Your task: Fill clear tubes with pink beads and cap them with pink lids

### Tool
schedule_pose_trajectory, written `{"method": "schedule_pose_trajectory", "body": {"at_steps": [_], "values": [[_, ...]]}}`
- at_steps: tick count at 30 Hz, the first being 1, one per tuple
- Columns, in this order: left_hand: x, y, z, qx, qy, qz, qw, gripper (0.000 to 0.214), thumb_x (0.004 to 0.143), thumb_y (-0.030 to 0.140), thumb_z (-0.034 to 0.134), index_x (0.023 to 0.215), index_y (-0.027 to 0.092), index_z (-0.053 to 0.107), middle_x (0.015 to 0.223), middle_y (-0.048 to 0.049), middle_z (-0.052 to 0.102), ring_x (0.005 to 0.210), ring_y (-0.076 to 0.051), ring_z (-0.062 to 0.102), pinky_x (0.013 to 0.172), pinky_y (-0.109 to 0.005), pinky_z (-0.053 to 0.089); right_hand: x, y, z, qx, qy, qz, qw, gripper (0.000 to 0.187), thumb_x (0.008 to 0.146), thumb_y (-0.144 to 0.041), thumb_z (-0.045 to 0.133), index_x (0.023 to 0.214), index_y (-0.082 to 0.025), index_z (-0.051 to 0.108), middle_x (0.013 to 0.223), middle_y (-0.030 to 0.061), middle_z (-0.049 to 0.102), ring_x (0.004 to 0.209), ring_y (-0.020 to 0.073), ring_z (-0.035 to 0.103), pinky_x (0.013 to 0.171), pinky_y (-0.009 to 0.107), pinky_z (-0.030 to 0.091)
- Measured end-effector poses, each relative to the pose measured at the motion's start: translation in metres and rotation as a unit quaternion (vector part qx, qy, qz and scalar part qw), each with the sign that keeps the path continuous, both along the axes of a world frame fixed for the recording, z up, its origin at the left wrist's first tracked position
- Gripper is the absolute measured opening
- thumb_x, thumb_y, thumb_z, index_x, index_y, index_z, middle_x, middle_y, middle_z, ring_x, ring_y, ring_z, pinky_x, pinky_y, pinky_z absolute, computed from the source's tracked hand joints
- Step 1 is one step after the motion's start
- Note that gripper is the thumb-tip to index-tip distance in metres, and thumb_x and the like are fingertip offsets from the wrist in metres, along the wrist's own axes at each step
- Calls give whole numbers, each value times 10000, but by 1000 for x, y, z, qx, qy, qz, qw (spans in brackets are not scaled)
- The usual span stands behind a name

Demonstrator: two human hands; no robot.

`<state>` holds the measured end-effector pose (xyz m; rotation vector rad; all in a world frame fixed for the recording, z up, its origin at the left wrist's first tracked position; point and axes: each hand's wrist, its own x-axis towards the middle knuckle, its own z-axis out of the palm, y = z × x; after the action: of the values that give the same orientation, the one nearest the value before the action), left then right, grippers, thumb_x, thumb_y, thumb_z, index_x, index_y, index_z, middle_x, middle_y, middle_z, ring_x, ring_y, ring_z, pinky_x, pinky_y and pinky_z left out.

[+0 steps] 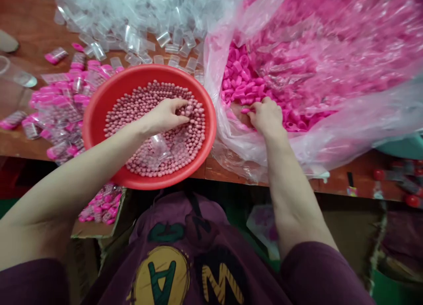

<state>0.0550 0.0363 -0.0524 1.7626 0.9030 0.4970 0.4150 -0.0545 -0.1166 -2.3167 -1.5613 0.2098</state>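
Note:
My left hand is inside a red plastic bowl, thumb and fingers closed around what looks like a small clear plastic tube among the beads. Pink round beads cover the bowl's bottom, and a few clear tubes lie on them near the front. To the right, my right hand pinches a pink plastic cap at the mouth of a clear plastic bag. Many loose pink caps spill together just beyond those fingers.
Clear empty tubes are heaped behind the bowl on the wooden table. Left of it is a pile of bead-filled tubes with pink caps. A cardboard box below holds more filled tubes. Red-ended objects lie far right.

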Motion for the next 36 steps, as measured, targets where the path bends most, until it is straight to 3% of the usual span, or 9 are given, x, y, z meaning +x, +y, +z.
{"method": "schedule_pose_trajectory", "body": {"at_steps": [5,9,12,16,19,22,27,33,36], "values": [[-25,-25,39,-179,-153,51,970,231,831,181,849,1052,209,789,1071,-42,765,1033,-174,724,893,-281,595,-2,8,19,174,137,21,975,183,960,-247,816,873,-295,662,1006,121,820,1111,333,687,1181,588,522],[-44,-39,43,-270,-220,52,936,392,884,229,880,1257,241,758,1242,-91,813,1223,-248,790,915,-343,671,-39,21,45,289,245,-2,926,126,999,-375,790,976,-347,669,1071,99,810,989,307,684,1028,528,564],[-56,-48,40,-279,-282,50,916,458,843,193,898,1264,245,726,1234,-93,821,1223,-261,803,919,-353,681,-75,30,58,328,299,26,896,196,1001,-426,796,1136,-352,674,1131,87,791,1041,309,702,1052,523,569],[-70,-55,35,-270,-302,79,911,406,817,172,866,1195,227,729,1171,-82,816,1070,-222,809,791,-293,621,-116,37,70,290,402,122,860,509,1015,-522,810,1477,-415,623,1278,93,780,1311,361,658,1097,513,578],[-77,-57,29,-281,-297,107,906,338,801,132,833,1117,206,740,1095,-67,807,906,-164,764,696,-256,553,-151,36,82,255,458,159,836,613,991,-534,829,1557,-466,602,1305,69,771,1332,354,679,1085,505,617],[-80,-57,25,-314,-320,124,885,331,797,120,821,1106,197,733,1017,-51,798,880,-164,772,713,-263,570,-189,32,89,189,510,180,820,606,948,-539,872,1504,-476,638,1308,42,770,1297,324,728,1056,496,661],[-76,-58,21,-315,-364,175,858,354,809,149,929,1065,185,686,945,-13,785,798,-141,781,696,-249,546,-238,32,84,99,589,204,775,641,858,-707,888,1386,-434,648,1256,38,758,1313,310,747,997,503,685],[-75,-59,23,-295,-354,206,863,516,731,189,1065,1012,208,633,875,42,713,719,-115,709,707,-277,528,-266,24,80,110,622,205,748,593,804,-745,923,1153,-376,619,1185,47,758,1385,327,714,1016,505,658],[-76,-61,25,-270,-337,232,872,464,792,137,1014,1005,209,609,875,53,688,726,-92,680,719,-258,522,-264,13,80,127,594,196,770,529,838,-690,949,1062,-349,612,1207,40,772,1312,303,741,1117,512,640]]}}
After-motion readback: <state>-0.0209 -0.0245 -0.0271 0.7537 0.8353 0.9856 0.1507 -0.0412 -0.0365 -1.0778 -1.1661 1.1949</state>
